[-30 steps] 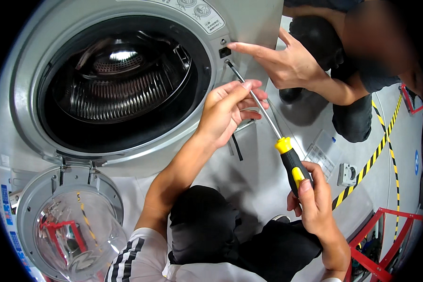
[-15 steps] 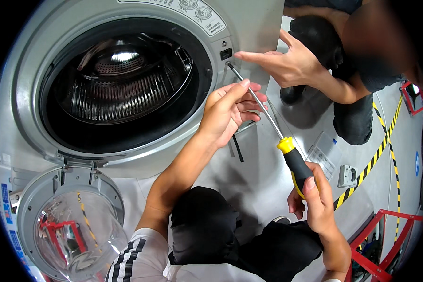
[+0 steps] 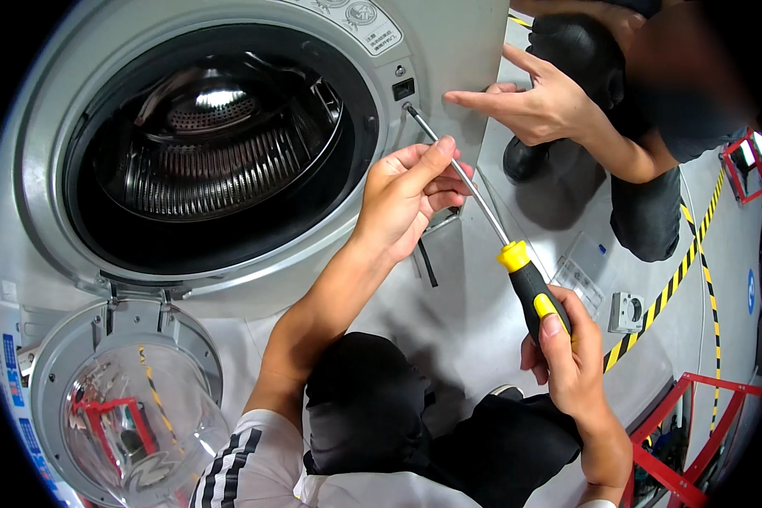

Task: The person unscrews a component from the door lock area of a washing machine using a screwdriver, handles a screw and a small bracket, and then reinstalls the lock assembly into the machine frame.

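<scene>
Listing from the left: one round door (image 3: 44, 381), grey rim and clear bowl, hinged open at the lower left. One washing machine (image 3: 461, 51), grey, its metal drum (image 3: 195, 182) visible through the dark-lined opening. One left grip (image 3: 405, 190), mine, thumb and fingers together lightly around a steel shaft, guiding more than squeezing, as I judged it. One rectangular slot (image 3: 405, 89) in the front panel, right of the opening. One screwdriver (image 3: 529, 286), black-and-yellow handle, slanting up and leftward from my lap side, tip at the panel just below that slot; whether it was seated, I could not tell. One co-worker's hand (image 3: 538, 110), finger extended toward the panel, apart from it. One right grip (image 3: 571, 343), mine, clamped on the handle. One grey block (image 3: 626, 313) on the floor, beside striped tape (image 3: 665, 292). One red frame (image 3: 741, 390), far right.

Handling note: the shaft needed aligning with its seat, the left grip loose enough for turning, the right pressing along the axis, lest the tip slip and scratch the panel.
</scene>
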The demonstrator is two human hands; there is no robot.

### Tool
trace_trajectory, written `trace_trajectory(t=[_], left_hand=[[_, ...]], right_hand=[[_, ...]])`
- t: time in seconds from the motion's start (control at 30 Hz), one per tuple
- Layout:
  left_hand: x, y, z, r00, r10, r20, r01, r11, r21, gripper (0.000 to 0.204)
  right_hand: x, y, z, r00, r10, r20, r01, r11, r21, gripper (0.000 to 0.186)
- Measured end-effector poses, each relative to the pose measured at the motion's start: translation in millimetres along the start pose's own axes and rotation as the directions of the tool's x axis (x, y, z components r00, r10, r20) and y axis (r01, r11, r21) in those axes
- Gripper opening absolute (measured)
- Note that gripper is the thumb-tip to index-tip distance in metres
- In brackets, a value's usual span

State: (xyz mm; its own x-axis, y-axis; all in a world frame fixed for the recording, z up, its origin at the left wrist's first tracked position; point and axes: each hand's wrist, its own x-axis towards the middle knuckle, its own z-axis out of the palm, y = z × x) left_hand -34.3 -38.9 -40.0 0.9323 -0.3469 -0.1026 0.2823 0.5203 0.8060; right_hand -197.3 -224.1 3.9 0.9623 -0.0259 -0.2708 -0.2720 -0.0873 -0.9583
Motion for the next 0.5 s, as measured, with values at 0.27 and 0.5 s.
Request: trace_trajectory(t=[0.27,0.5], left_hand=[[-1.4,-0.8,2.3,0.999,-0.006,0.036,0.007,1.000,-0.026,0.023],[-5.1,-2.5,-0.8,0.992,0.018,0.127,-0.014,0.999,-0.032,0.025]], right_hand=[[13.5,18.0,2.7,0.710,-0.702,0.055,0.564,0.521,-0.641,0.045],[4.6,8.2,-4.2,0.998,-0.051,0.031,0.051,0.998,-0.029,0.046]])
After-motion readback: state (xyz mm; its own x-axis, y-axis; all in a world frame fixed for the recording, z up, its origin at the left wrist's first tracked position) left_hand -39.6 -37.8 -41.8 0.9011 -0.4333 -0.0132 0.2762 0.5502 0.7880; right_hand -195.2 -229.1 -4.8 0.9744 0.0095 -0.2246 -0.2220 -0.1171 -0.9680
